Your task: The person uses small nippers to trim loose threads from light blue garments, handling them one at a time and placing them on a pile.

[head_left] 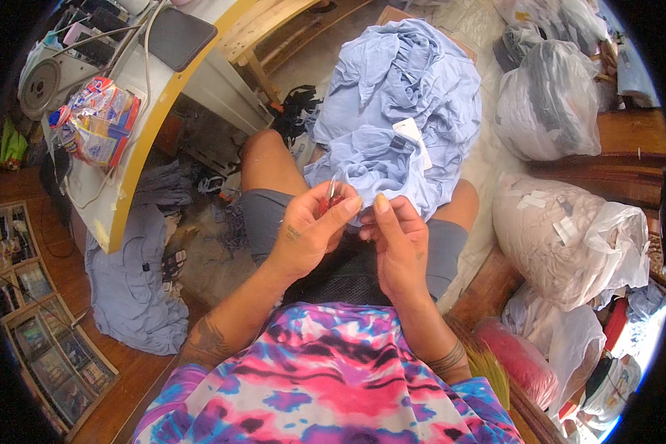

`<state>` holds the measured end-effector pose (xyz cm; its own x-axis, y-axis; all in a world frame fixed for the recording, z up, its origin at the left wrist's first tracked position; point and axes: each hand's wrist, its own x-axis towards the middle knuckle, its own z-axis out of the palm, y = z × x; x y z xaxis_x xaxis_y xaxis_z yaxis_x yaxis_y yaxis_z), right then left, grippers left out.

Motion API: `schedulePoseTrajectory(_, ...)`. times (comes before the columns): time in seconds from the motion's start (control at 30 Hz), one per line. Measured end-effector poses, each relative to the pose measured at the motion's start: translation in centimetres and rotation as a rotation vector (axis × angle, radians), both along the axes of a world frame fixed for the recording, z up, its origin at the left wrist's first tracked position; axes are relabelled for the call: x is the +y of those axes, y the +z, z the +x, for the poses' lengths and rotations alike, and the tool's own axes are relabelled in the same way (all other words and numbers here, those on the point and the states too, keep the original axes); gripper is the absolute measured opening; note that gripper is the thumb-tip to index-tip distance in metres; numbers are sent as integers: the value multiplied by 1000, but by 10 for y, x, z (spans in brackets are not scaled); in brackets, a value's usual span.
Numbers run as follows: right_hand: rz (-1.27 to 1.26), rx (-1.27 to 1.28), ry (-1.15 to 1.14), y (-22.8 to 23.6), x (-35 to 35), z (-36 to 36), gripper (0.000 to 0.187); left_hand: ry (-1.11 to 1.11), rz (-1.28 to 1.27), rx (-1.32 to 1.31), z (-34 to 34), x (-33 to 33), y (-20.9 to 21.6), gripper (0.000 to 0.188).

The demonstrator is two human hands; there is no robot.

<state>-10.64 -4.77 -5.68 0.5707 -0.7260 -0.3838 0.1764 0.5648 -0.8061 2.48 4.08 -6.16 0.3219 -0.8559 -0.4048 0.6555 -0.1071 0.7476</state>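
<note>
My left hand (314, 226) is closed around small red-handled thread snips (332, 197), their metal tips pointing up past the fingers. The same hand's thumb and fingertips meet the near edge of a light blue garment (377, 164). On the other side of that edge, my right hand (399, 244) pinches the fabric between thumb and fingers. A white tag (412, 137) and a dark label lie on the garment just beyond my hands. Behind it, across my lap, rises a heap of the same light blue cloth (403, 74).
To the left stands a yellow-edged table (118, 189) bearing a colourful snack package (100, 122) and a dark pad (177, 37). More blue garments (137, 288) are piled beneath it. Clear bags of clothing (562, 237) line the right side. A partitioned wooden case (48, 318) lies far left.
</note>
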Motion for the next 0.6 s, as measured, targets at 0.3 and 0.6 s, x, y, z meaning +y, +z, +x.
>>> schedulePoseTrajectory(0.3,171,-95,-16,-6,7,2,19,70,8,205,-6,1,6,17)
schedulePoseTrajectory(0.6,-72,78,-56,-5,8,8,23,-26,72,-997,-6,24,42,33)
